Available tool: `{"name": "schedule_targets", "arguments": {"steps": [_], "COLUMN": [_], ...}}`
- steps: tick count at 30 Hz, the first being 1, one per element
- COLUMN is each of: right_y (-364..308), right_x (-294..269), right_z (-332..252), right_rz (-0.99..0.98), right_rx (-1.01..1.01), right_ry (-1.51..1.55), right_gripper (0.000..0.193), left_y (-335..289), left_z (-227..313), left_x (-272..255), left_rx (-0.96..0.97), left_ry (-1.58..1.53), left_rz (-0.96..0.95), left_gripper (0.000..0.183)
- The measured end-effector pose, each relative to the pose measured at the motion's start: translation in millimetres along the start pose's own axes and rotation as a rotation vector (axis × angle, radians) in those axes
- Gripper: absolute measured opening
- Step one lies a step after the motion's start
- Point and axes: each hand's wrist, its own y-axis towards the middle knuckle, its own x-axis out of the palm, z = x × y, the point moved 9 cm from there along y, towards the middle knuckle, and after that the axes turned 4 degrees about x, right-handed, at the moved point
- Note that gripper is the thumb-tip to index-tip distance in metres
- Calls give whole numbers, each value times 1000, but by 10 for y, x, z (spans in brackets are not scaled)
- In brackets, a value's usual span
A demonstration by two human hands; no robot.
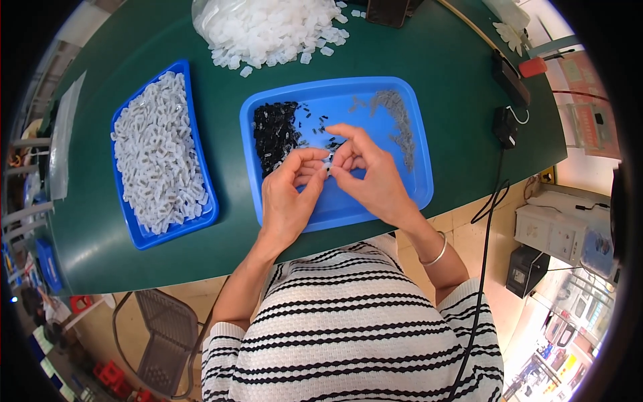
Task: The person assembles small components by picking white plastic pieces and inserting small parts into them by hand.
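Note:
Over the middle of a blue tray (362,204), my two hands meet at the fingertips. Between them is a small whitish plastic piece (328,163), mostly hidden by the fingers. My left hand (289,194) pinches it from the left with thumb and fingers. From the right, my right hand (375,177) has its thumb and curled fingers on it, the index finger reaching out beyond. A heap of small black parts (273,130) fills the tray's left end, with several strewn toward its middle. Tiny grey pieces (402,124) lie along the right side.
Left of the hands, a second blue tray (143,240) is heaped with translucent white plastic pieces (161,154). More white pieces (274,30) spill from a clear bag at the far side of the green table (469,100). A black cable (492,221) hangs over the right edge.

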Motion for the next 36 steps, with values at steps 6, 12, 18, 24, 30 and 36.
{"name": "schedule_targets", "arguments": {"steps": [6, 12, 18, 24, 30, 36], "right_y": [-80, 187, 465, 588, 661, 585], "right_x": [-2, -765, -515, -220, -220, -440], "right_z": [-60, -190, -215, -130, -113, -140], "right_rz": [134, 287, 208, 64, 50, 10], "right_rx": [-90, -274, -443, -445, -404, -164], "right_ry": [-145, -600, -1004, -1205, -1274, -880], "right_gripper": [44, 21, 20, 16, 15, 7], "left_y": [-40, -22, 33, 52, 99, 113], "left_z": [-22, 22, -46, -90, -60, -44], "left_x": [-49, -135, -116, -180, -184, -157], "left_rx": [36, 54, -17, -56, -30, -86], "left_ry": [96, 50, -176, -144, -227, -322], "left_rz": [0, 17, 13, 8, 18, 18], "left_gripper": [13, 11, 15, 17, 14, 14]}}
